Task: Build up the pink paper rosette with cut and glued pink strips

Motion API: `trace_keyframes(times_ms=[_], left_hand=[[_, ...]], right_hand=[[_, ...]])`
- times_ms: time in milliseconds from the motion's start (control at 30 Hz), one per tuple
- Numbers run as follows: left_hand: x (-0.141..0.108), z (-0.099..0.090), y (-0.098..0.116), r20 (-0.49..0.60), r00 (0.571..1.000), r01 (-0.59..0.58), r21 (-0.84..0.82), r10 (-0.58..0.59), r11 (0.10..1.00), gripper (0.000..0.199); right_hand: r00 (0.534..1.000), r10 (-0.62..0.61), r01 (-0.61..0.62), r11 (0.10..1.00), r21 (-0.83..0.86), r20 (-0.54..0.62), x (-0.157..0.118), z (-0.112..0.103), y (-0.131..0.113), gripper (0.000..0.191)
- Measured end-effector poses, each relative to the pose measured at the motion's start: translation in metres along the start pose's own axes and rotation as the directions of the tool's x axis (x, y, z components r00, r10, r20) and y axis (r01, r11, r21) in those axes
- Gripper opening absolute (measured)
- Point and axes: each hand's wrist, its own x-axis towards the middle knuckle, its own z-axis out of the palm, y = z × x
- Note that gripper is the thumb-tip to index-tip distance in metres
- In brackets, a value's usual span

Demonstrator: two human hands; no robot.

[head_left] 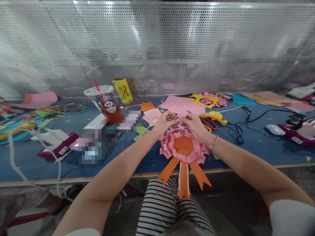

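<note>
1. Left hand (167, 120) and right hand (195, 124) pinched pink paper (180, 118) in closed fingertips.
2. Rosette (183, 145) lay just below, tails (184, 180) over the table (248, 154) edge.
3. Cup (108, 106) and yellow packet (124, 90) bore lettering (too blurred to read).

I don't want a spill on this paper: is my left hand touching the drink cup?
Apart. The head view shows the left hand well to the right of the drink cup, with a pink paper piece visible in the gap.
</note>
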Motion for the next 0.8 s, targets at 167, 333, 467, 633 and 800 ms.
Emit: trace_keyframes(times_ms=[167,333,467,633,800], left_hand=[[0.003,-0.009,-0.007,0.030,0.999,-0.036,0.583,0.022,0.812,0.036],[0.001,-0.013,-0.010,0.204,0.959,0.022,0.642,-0.199,0.766,0.054],[-0.001,-0.012,-0.012,0.268,0.944,0.010,0.557,-0.191,0.831,0.051],[0.000,-0.012,-0.010,0.264,0.953,-0.003,0.493,-0.146,0.870,0.051],[-0.003,-0.012,0.002,0.210,0.964,0.055,0.439,-0.162,0.897,0.052]], right_hand=[[1.000,0.010,-0.010,0.998,0.057,-0.012,0.001,-0.009,0.006,0.025],[0.999,-0.052,0.052,0.997,-0.052,0.000,0.002,-0.012,0.010,0.025],[0.992,-0.126,0.123,0.981,-0.153,-0.009,0.002,-0.011,0.014,0.022],[0.996,-0.090,0.086,0.983,-0.162,-0.016,-0.002,-0.007,0.014,0.022],[0.996,-0.083,0.079,0.985,-0.151,-0.023,-0.004,-0.004,0.010,0.024]])
